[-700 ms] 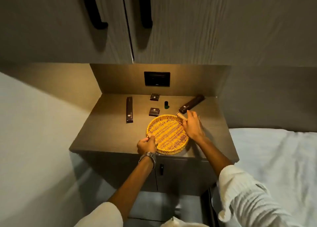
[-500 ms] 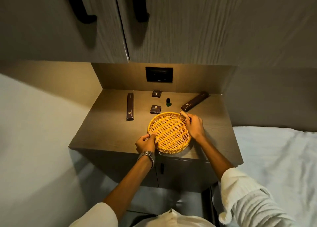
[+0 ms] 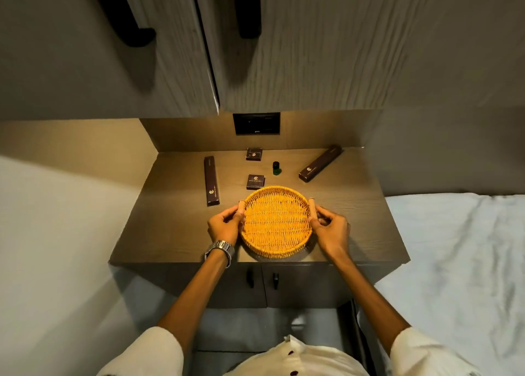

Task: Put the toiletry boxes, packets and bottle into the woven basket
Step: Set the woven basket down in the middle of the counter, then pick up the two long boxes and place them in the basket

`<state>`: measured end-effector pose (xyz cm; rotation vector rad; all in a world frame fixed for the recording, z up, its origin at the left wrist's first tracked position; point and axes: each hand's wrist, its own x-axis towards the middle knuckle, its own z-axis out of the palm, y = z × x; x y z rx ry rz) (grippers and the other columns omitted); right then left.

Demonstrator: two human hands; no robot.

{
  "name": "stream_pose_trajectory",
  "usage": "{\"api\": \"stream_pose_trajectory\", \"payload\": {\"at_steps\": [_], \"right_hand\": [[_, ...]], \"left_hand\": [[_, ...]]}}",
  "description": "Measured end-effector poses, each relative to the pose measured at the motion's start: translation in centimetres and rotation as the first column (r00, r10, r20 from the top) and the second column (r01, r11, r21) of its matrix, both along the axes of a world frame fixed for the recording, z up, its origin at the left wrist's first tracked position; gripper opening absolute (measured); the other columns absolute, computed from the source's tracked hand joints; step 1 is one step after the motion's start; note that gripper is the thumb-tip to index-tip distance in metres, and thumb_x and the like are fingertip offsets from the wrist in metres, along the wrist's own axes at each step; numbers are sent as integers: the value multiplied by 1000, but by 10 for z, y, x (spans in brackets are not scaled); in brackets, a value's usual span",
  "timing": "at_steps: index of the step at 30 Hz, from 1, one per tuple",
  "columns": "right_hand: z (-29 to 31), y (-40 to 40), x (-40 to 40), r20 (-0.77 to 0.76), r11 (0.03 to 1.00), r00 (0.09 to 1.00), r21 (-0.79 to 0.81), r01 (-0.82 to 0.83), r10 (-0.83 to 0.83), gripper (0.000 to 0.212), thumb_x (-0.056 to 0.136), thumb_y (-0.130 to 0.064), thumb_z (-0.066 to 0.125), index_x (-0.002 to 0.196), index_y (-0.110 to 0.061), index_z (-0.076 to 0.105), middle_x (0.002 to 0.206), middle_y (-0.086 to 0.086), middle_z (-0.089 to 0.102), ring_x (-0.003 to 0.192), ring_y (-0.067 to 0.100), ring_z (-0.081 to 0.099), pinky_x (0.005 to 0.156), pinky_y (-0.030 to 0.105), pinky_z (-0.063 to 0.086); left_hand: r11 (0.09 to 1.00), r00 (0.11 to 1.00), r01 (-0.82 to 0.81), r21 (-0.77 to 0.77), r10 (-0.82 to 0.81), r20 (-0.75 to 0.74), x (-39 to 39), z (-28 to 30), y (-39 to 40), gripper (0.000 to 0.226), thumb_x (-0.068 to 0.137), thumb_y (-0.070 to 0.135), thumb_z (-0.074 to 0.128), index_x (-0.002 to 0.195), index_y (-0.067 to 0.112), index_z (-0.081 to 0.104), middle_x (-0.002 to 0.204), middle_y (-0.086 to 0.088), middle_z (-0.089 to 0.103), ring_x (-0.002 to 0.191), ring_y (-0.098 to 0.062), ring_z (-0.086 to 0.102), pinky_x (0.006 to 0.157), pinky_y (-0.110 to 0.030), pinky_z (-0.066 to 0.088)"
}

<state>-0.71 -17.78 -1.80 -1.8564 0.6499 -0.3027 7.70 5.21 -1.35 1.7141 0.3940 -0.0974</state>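
- Two hands clamp the round woven basket (image 3: 276, 222) by its small side handles: left hand (image 3: 224, 225) on the left handle, right hand (image 3: 329, 228) on the right.
- The empty basket rests near the front edge of the wood-grain counter (image 3: 170, 228).
- Behind it lie two long dark boxes (image 3: 211, 181) (image 3: 320, 163), two small square packets (image 3: 255, 181) (image 3: 254, 154) and a little green bottle (image 3: 276, 168), standing upright.

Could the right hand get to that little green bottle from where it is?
Probably yes. The right hand grips the basket handle; once it lets go, bare counter lies between it and the green bottle, just beyond the rim.
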Motion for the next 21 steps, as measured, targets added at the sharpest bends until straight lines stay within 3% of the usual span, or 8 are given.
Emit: {"api": "stream_pose_trajectory", "payload": {"at_steps": [2, 5, 8, 13, 15, 18, 20, 21], "right_hand": [[-1, 2, 0, 4, 1000, 1000, 2, 3, -3, 46, 87, -6, 71, 131, -5, 58, 116, 10, 71, 80, -1, 62, 61, 5, 51], [-2, 1, 1, 27, 1000, 1000, 28, 13, -14, 43, 87, -15, 73, 128, -7, 62, 105, 2, 71, 83, 4, 66, 63, 11, 54], [2, -8, 17, 51, 996, 995, -35, 82, -80, 37, 89, -35, 70, 118, -12, 67, 100, 1, 70, 90, 13, 67, 78, 28, 58], [15, -41, 91, -37, 971, 996, -227, 72, -83, 38, 92, -33, 67, 121, -9, 62, 105, 12, 71, 104, 27, 64, 76, 25, 43], [14, -51, 125, -130, 966, 991, -257, 7, -42, 46, 92, -32, 66, 130, -8, 55, 122, 20, 64, 119, 34, 56, 91, 36, 44], [1, -59, 157, -321, 933, 939, -283, -222, 126, 55, 97, -37, 57, 147, -22, 39, 153, 22, 28, 140, 44, 31, 109, 58, 35], [-9, -62, 167, -402, 875, 899, -356, -327, 172, 49, 100, -43, 48, 145, -24, 42, 159, 18, 17, 144, 45, 19, 110, 63, 29], [-12, -62, 171, -398, 867, 904, -383, -319, 157, 45, 100, -44, 46, 138, -20, 49, 158, 17, 22, 142, 44, 23, 109, 61, 31]], "left_hand": [[1000, 1000, 14, -5, -14, -3, 3, -4, 3, 35, 82, 19, 75, 115, 7, 70, 109, -12, 74, 96, -23, 70, 83, -42, 60], [1000, 999, 31, 4, -31, 17, 3, -8, 6, 35, 83, 21, 74, 115, 9, 69, 109, -9, 73, 97, -24, 70, 84, -47, 60], [997, 994, -26, 71, 19, 104, 12, 0, 8, 34, 86, 23, 71, 117, 10, 67, 109, -9, 71, 96, -25, 68, 80, -42, 60], [963, 982, -57, 265, 6, 189, 72, 17, 10, 30, 85, 19, 71, 113, 11, 62, 104, -14, 68, 85, -28, 65, 57, -24, 46], [929, 988, -46, 366, -12, 155, 100, 18, 10, 39, 83, 20, 73, 117, 10, 58, 117, -14, 58, 98, -29, 59, 68, -33, 52], [838, 996, 63, 541, -90, 24, 129, 10, 12, 55, 82, 21, 74, 130, 7, 50, 132, -19, 47, 119, -38, 49, 92, -48, 50], [768, 990, 126, 628, -140, -27, 138, 2, 13, 58, 84, 24, 72, 133, 6, 48, 134, -20, 46, 121, -40, 48, 95, -52, 46], [745, 990, 127, 655, -138, -36, 139, -1, 13, 55, 86, 26, 71, 132, 5, 49, 133, -20, 48, 119, -40, 49, 94, -51, 46]]}}
